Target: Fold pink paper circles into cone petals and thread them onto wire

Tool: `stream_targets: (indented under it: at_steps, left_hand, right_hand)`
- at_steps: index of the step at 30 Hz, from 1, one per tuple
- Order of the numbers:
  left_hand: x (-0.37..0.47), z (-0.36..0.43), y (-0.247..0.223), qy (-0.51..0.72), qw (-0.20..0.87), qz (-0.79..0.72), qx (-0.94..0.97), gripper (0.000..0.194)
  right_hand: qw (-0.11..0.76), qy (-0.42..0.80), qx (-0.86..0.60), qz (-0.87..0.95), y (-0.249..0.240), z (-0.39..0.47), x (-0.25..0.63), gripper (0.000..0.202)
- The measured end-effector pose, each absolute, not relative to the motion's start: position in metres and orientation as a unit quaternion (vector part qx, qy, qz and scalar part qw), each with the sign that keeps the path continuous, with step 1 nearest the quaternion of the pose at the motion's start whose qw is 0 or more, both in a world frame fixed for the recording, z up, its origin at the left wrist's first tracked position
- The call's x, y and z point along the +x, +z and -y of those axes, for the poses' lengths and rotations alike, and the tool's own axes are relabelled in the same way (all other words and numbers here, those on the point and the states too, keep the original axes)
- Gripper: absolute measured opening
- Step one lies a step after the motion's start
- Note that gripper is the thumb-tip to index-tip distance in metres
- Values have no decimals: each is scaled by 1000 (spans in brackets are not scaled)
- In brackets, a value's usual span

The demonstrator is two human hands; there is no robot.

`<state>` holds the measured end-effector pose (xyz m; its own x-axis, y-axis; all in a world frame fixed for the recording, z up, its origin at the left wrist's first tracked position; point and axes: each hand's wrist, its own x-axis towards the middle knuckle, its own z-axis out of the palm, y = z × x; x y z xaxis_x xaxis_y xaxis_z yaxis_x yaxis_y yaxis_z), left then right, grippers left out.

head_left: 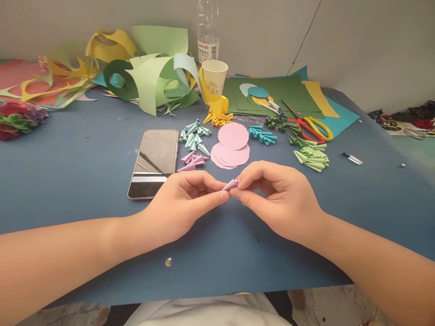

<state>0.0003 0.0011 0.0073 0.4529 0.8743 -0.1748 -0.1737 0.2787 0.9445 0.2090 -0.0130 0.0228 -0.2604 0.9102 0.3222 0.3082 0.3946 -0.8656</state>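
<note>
Between my two hands is a small rolled cone of lilac paper (231, 184). My left hand (185, 201) pinches its pointed end between thumb and fingertips. The wider end is pinched by my right hand (282, 199). Just beyond my fingers lie several pink paper circles (233, 136), partly overlapping. Finished-looking lilac cones (193, 160) rest left of the circles, partly hidden behind my left hand. Pale mint cones (194, 136), yellow cones (219, 118), teal cones (262, 135) and light green cones (311, 157) sit in small groups around them.
A phone (154, 158) lies beside my left hand. Red and yellow scissors (307, 127), dark green sheets (272, 90), a paper cup (215, 74) and a plastic bottle (208, 36) stand or lie farther back. Cut paper scraps (149, 81) pile up at the back left. A pen cap (352, 158) is on the right.
</note>
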Motion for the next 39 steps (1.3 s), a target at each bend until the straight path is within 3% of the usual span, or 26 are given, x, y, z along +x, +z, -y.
stream_targets:
  at_steps: [9, 15, 21, 26, 39]
  left_hand:
    - [2, -1, 10, 370, 710, -356, 482, 10]
    - [2, 0, 10, 369, 708, -364, 480, 8]
    - [3, -1, 9, 361, 695, -371, 499, 7]
    - [2, -1, 10, 358, 699, -382, 488, 13]
    - [1, -2, 10, 356, 717, -389, 456, 17]
  right_hand:
    - [426, 263, -421, 756, 20, 15, 210, 34]
    - [443, 151, -346, 813, 18, 14, 210, 26]
    - [438, 116, -344, 823, 18, 15, 209, 18]
    - [456, 163, -356, 799, 17, 12, 208, 17]
    - [444, 422, -420, 670, 15, 13, 210, 13]
